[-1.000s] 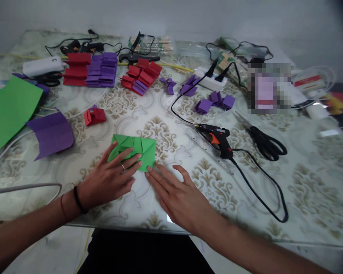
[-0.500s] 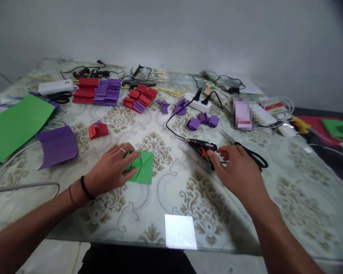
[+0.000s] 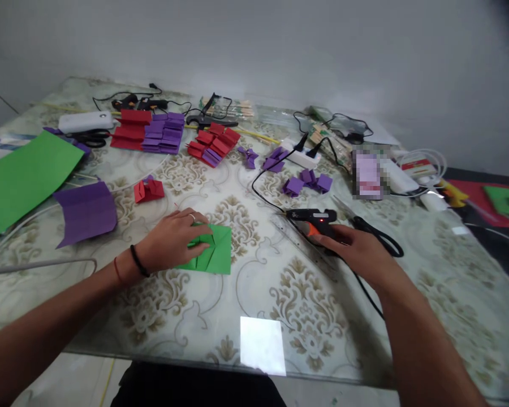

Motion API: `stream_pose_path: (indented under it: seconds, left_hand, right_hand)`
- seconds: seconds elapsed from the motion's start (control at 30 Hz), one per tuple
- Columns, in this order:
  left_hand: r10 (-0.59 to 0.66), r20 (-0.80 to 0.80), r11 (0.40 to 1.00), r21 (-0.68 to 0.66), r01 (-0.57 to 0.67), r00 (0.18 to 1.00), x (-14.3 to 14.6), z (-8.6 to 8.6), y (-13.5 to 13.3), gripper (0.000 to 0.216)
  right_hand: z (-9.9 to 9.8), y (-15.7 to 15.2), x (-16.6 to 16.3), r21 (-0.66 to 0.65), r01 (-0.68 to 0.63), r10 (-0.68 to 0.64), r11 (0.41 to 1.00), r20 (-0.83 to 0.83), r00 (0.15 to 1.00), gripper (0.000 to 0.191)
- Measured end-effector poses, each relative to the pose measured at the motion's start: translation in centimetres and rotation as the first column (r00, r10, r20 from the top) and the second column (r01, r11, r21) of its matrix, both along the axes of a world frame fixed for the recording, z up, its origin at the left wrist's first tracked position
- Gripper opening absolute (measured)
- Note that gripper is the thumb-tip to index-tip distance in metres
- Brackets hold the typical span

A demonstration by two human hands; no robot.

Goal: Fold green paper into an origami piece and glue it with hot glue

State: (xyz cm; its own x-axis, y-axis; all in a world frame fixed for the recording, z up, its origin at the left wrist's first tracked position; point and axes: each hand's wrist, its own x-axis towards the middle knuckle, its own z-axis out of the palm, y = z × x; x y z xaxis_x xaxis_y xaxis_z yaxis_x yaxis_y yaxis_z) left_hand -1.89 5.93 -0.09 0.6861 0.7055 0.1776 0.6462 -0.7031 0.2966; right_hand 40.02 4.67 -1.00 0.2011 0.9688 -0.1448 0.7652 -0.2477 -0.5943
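Right hand [image 3: 360, 254] moved onto black-and-orange plastic glue gun [image 3: 311, 217], grip grasping it.
Left hand [image 3: 169, 240], grip released, should pin folded green paper [image 3: 216, 257] flat.

green folded paper [image 3: 212, 254], black-orange glue gun [image 3: 314, 221]

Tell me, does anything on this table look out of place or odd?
The glue gun lies flat across a clear ruler with a red light lit, so it may be hot. The right hand covers its handle; the left hand presses green paper.
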Motion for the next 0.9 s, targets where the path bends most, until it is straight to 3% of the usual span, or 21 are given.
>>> stream_pose_path:
  seconds: [0.17,0.27,0.37,0.47,0.63,0.77,0.9]
  left_hand:
    - [-0.027,0.072,0.998,-0.047,0.031,0.997,0.2,0.4,-0.9,0.013]
    - [-0.035,0.151,0.998,-0.041,0.041,0.988,0.3,0.0,-1.3,0.017]
    - [-0.021,0.236,0.998,-0.054,0.035,0.971,0.5,-0.5,-1.5,0.018]
    - [0.012,0.301,0.995,-0.101,0.02,0.954,0.7,-0.8,-1.5,0.016]
    - [0.077,0.397,0.979,-0.202,0.005,0.914,0.8,-1.0,-1.4,0.015]
    - [0.127,0.43,0.956,-0.294,0.006,0.894,0.9,-0.8,-1.3,0.014]
    - [0.184,0.415,0.919,-0.394,-0.006,0.891,0.8,-0.5,-1.1,0.013]
  right_hand:
    - [2.7,-1.3,-1.0,0.108,0.009,0.013,0.994,-0.197,0.98,0.037]
    - [3.9,-2.2,-2.9,0.108,-0.087,0.114,0.99,-0.269,0.956,0.036]
    - [4.4,-2.9,-5.3,0.024,-0.223,0.221,0.975,-0.263,0.939,0.037]
    - [4.6,-3.4,-7.4,-0.023,-0.442,0.42,0.897,-0.267,0.867,0.033]
    - [5.1,-2.8,-10.3,0.021,-0.661,0.63,0.75,-0.326,0.704,0.022]
    - [4.9,-1.6,-12.1,0.038,-0.755,0.72,0.655,-0.335,0.608,0.022]
    - [3.9,-1.1,-12.7,0.055,-0.781,0.745,0.623,-0.349,0.569,0.017]
